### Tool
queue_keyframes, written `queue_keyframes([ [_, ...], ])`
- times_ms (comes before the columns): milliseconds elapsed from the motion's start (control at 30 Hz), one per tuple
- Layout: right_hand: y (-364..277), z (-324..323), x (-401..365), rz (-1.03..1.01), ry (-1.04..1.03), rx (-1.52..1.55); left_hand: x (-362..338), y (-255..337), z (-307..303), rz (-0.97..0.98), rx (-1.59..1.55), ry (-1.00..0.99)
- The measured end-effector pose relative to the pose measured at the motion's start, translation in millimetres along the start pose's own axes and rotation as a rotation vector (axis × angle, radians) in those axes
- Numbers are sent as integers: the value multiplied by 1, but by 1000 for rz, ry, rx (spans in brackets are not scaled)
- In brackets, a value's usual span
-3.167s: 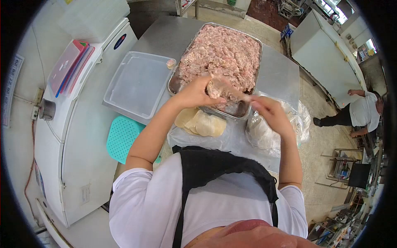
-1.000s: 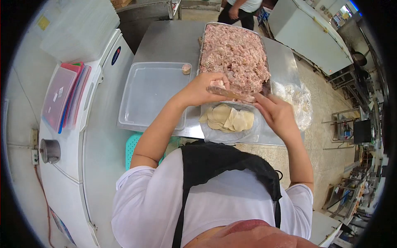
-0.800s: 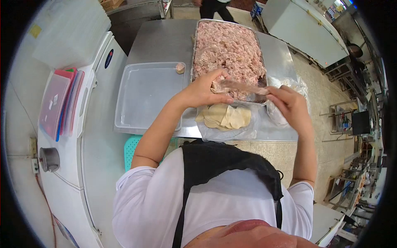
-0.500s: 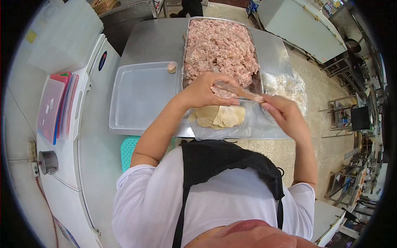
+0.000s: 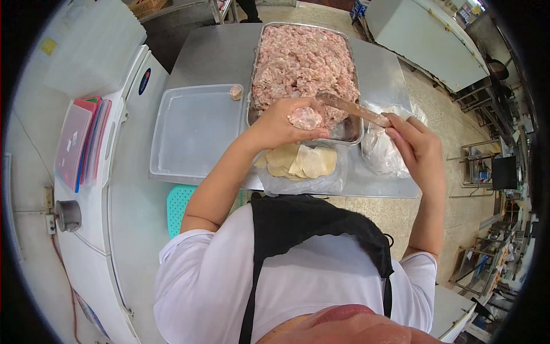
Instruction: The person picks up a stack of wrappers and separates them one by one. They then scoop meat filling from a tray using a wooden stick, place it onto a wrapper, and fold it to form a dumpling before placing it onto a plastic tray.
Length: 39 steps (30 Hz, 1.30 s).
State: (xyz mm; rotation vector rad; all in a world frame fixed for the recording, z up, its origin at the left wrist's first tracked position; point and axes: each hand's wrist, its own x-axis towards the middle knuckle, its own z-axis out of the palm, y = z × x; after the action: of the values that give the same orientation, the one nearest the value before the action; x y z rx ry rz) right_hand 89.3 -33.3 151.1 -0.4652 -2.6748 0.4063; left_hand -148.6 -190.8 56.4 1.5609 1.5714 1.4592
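Observation:
A metal tray (image 5: pixel 250 106) heaped with pink minced meat (image 5: pixel 306 60) lies across the table. My left hand (image 5: pixel 281 122) is wrapped round a lump of meat filling (image 5: pixel 305 118), at the tray's near edge. Pinched in my right hand (image 5: pixel 413 140) is the handle of a flat wooden spatula (image 5: pixel 358 110), whose blade is over the meat beside my left hand. Round pale dough wrappers (image 5: pixel 312 161) lie stacked on a plastic sheet (image 5: pixel 298 184) below the tray. One small filled dumpling (image 5: pixel 235 92) sits in the top right corner of a clear plastic tray (image 5: pixel 197 132).
A clear plastic bag (image 5: pixel 385 150) lies right of the metal tray. A white freezer (image 5: pixel 137 189) with coloured folders (image 5: pixel 80 143) stands at the left, and a turquoise perforated item (image 5: pixel 180 207) is below the table's left edge. Part of another person (image 5: pixel 249 10) shows at the top.
The spatula has moved up and away from the filling in my left hand, towards the meat in the tray. My right hand has shifted right, and the filling is now uncovered.

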Motion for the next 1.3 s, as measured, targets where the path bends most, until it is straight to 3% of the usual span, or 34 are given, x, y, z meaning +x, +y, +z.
queue_keyframes([
  [133, -10, 26, -1, -149, -103, 31, -1, 1, -4, 39, -36, -22],
  [200, -1, 19, 6, -194, -88, 23, -3, 16, -6, -152, -33, 1],
  [267, -8, -2, 11, -48, -67, -14, -8, 8, -9, -68, 12, 29],
  [333, -15, -2, 10, -31, -73, 39, -12, 5, -10, 12, 50, 49],
  [433, -18, 35, 8, -156, -103, 39, -16, 13, -14, -78, -157, 85],
  [500, -7, 50, 8, -137, -122, 72, -17, 2, -21, -17, 106, 16],
  [633, -17, 34, 9, -35, -124, 9, -30, -5, -22, -41, 38, 153],
  [700, -28, 41, 6, -77, -107, 43, -27, -2, -25, -192, -138, 25],
  [833, -9, 60, 14, -181, -95, 28, -24, 5, -29, -129, 6, -14],
  [867, -10, 53, 16, -189, -94, 29, -26, 3, -31, -207, -20, -3],
  [933, -20, 31, 18, -40, -96, 17, -28, -3, -35, -283, -38, 9],
  [1000, -27, 32, 16, -36, -84, 49, -31, -10, -34, -100, 112, 86],
  [1033, -30, 39, 16, -82, -77, 94, -31, -11, -35, -98, 115, 81],
  [1200, -9, 88, 29, -81, -179, 151, -35, -14, -43, -278, 54, 78],
  [1300, 5, 86, 33, -11, -179, 240, -50, -25, -57, -259, -20, 68],
])
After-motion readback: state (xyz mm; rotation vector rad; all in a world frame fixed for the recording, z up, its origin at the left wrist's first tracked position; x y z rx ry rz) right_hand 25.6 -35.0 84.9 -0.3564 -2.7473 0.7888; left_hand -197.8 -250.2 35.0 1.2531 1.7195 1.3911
